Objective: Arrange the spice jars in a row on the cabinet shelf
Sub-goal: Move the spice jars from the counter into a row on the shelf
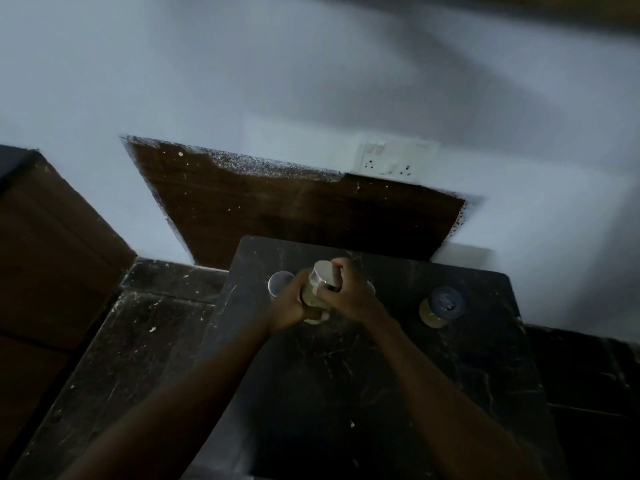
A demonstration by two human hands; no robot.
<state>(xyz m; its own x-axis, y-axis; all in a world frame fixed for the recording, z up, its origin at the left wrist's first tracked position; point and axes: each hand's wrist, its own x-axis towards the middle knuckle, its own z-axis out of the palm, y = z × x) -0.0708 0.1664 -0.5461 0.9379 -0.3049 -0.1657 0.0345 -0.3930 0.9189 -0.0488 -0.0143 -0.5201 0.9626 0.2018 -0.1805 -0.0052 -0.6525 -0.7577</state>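
Both hands — left (289, 303), right (346, 294) — are clasping one jar (320, 289) above the slab (346, 393); two jars (439, 306) are standing apart, unaligned — most remaining.

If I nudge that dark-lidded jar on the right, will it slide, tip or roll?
The dark-lidded jar looks squat and upright, so it would probably slide, not tip. Its contents reach near the lid, suggesting some weight. The dark marble slab looks smooth, so sliding seems easy. On its side, it would likely roll.

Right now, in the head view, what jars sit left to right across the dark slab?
Jar with a pale lid → silver-lidded jar held by left hand and right hand → dark-lidded jar. Something behind the right hand is too hidden to place.
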